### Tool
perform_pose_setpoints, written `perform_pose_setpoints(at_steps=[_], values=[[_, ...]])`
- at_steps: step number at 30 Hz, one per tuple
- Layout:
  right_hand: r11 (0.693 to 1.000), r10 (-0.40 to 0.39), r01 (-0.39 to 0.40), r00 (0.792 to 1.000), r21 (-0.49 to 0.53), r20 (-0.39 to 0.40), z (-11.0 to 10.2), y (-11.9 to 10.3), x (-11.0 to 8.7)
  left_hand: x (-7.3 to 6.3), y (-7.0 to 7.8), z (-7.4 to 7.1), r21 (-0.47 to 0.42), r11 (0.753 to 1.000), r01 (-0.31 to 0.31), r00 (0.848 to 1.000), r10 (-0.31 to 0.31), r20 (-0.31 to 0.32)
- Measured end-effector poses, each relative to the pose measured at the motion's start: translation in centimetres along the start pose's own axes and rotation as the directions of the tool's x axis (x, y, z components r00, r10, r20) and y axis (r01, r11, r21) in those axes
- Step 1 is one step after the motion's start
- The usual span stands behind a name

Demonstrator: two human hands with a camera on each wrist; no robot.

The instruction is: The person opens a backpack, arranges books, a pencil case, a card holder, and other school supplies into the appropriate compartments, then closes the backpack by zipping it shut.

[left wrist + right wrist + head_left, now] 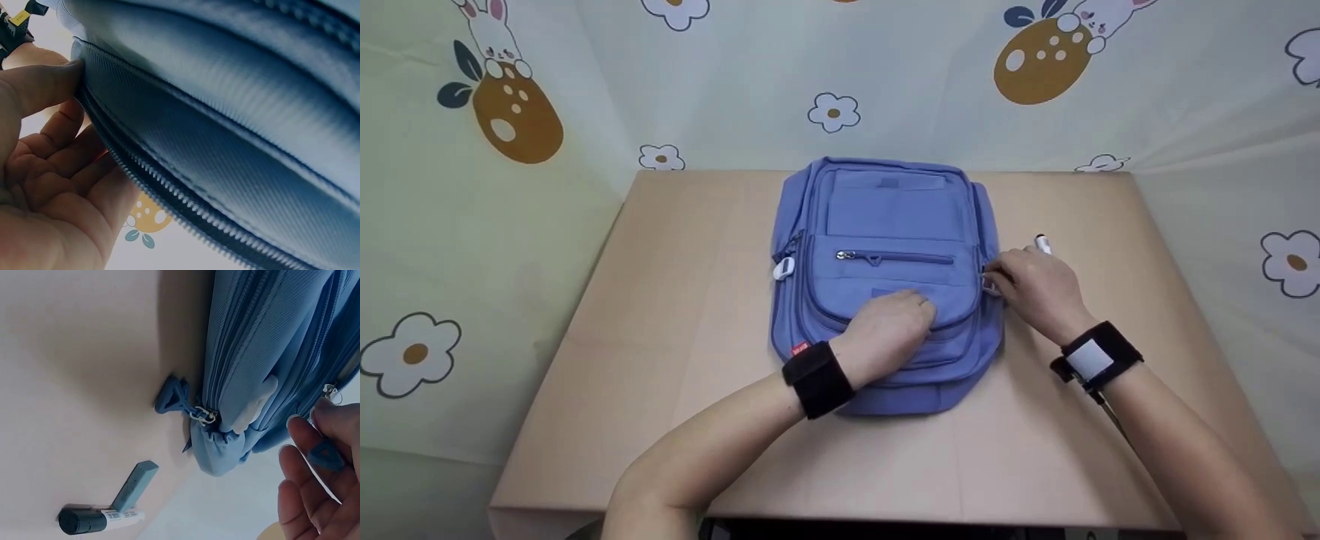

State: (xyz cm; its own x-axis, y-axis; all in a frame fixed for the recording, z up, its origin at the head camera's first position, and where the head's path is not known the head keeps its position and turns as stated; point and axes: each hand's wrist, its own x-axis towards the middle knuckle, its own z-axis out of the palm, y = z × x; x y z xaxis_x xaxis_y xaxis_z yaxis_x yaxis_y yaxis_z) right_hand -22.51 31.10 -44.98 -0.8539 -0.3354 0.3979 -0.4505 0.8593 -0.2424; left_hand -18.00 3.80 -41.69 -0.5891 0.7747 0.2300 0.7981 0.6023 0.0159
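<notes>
A blue backpack (896,210) lies front side up on the table. My left hand (889,334) is over its lower front; in the left wrist view the thumb and a finger pinch the fabric edge beside a zipper (185,211) whose two rows of teeth are parted. At the backpack's right side is my right hand (1039,289). Its thumb and index finger pinch at a metal zipper slider (329,390), with a dark blue triangular zipper pull (326,455) lying against the fingers. A second triangular pull (170,396) hangs from another zipper on the side.
Beyond the right hand lie a black-and-white marker (84,521) and a small blue-grey bar (135,485), touching each other. A white tag (784,268) hangs on the backpack's left side. Patterned cloth walls (735,90) enclose the brown table (675,300) at the back and sides.
</notes>
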Motion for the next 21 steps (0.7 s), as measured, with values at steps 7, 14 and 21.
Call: perform_pose_setpoints(at_steps=[7, 14, 21], values=[[0.997, 0.074, -0.073, 0.997, -0.035, 0.004, 0.7, 0.9, 1.9, 0.0, 0.1, 0.0, -0.002, 1.0, 0.018, 1.0, -0.018, -0.003], [0.994, 0.102, -0.102, 0.995, -0.043, -0.01, 1.4, 1.5, 3.1, 0.0, 0.1, 0.1, 0.015, 1.0, 0.014, 1.0, -0.013, -0.023], [1.0, -0.012, 0.014, 0.995, 0.011, -0.094, 1.2, 1.2, 2.0, -0.1, 0.0, 0.0, 0.012, 1.0, 0.015, 1.0, -0.015, -0.005]])
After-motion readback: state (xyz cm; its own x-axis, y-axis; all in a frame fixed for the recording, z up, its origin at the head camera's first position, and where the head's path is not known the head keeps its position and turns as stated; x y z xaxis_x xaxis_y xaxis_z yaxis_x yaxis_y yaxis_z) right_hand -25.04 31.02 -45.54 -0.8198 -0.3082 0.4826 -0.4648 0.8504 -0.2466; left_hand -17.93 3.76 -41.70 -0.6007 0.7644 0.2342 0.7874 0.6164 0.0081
